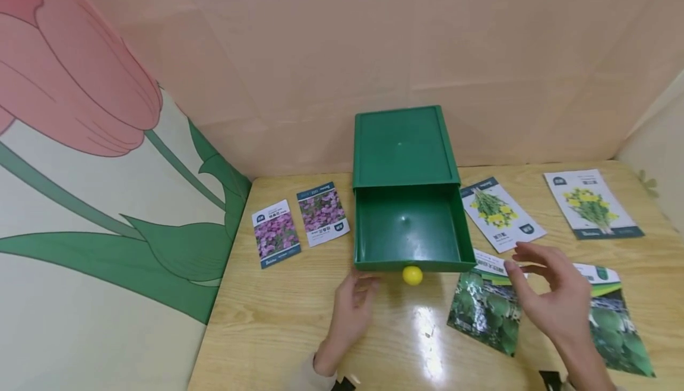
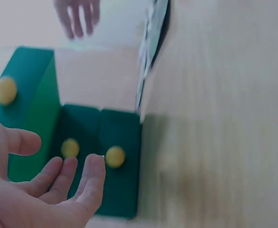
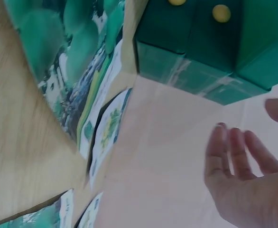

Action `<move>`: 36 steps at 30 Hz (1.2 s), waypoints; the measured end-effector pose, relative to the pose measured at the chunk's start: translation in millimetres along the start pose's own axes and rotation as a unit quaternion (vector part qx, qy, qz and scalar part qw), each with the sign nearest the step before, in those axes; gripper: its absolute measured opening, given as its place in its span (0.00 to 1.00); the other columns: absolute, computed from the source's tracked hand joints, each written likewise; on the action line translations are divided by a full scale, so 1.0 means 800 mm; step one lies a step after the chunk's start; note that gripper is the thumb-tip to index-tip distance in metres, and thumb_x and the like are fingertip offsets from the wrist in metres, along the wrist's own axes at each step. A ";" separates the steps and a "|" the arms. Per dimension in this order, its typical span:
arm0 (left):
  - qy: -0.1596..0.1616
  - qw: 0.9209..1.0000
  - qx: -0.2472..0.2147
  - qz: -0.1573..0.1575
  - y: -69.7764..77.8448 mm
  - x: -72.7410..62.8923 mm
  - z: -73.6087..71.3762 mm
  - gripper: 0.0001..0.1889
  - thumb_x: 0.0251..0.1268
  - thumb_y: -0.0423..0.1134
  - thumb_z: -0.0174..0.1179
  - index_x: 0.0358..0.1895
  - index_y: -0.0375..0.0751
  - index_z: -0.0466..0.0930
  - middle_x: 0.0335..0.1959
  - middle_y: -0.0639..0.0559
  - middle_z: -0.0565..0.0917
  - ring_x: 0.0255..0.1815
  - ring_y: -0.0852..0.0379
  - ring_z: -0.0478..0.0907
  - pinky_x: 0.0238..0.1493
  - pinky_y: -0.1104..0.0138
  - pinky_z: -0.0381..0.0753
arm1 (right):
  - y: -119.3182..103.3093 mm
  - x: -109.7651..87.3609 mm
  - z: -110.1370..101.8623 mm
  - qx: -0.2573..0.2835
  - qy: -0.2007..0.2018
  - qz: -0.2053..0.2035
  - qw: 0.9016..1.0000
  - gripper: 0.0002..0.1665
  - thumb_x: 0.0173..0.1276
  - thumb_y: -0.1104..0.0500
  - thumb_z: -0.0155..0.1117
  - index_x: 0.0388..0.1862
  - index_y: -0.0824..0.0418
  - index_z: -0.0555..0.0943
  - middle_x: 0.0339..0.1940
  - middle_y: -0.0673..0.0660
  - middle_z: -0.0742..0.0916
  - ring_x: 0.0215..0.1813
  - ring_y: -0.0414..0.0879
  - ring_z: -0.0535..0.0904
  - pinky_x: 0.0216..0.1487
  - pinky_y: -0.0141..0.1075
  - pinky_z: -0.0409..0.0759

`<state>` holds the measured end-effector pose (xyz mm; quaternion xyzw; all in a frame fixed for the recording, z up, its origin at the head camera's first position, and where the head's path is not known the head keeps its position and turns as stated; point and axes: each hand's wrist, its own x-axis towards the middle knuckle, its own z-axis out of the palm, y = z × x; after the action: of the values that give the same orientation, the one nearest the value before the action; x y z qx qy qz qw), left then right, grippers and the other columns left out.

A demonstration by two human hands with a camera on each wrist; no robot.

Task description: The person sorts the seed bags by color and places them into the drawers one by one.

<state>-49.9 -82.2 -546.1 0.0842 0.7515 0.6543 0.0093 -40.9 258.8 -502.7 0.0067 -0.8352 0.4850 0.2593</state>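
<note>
A green drawer cabinet (image 1: 403, 148) stands against the back wall with its top drawer (image 1: 369, 266) pulled out. A yellow knob (image 1: 412, 275) sits on the drawer's front, and the drawer's green floor shows. My left hand (image 1: 350, 311) is by the drawer's front left corner, fingers loosely bent around nothing; in the left wrist view they appear before the lower drawers (image 2: 122, 190). My right hand (image 1: 556, 290) hovers with thumb and fingers spread, holding nothing. Beneath and beside it lie two large green-leaf seed packets, the nearer one (image 1: 483, 314) and the outer one (image 1: 617, 320).
Two purple-flower packets, one outer (image 1: 276, 234) and one inner (image 1: 322, 214), lie left of the cabinet. Two yellow-flower packets, one inner (image 1: 499, 213) and one outer (image 1: 592, 204), lie to its right. A tulip-printed wall (image 1: 80, 284) borders the wooden table (image 1: 256, 337) on the left.
</note>
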 end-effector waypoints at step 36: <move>-0.224 0.969 -0.016 -0.099 0.005 -0.020 0.090 0.21 0.79 0.37 0.61 0.68 0.31 0.74 0.67 0.36 0.81 0.56 0.65 0.86 0.54 0.75 0.84 | 0.077 0.018 -0.010 -0.249 -0.284 0.071 0.923 0.44 0.58 0.68 0.79 0.71 0.78 0.71 0.65 0.82 0.73 0.62 0.81 0.69 0.58 0.76 0.72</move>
<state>-24.8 -13.4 -554.4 0.1535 0.7242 0.6267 0.2435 -65.9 301.1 -542.9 0.0199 -0.9659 0.2563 -0.0308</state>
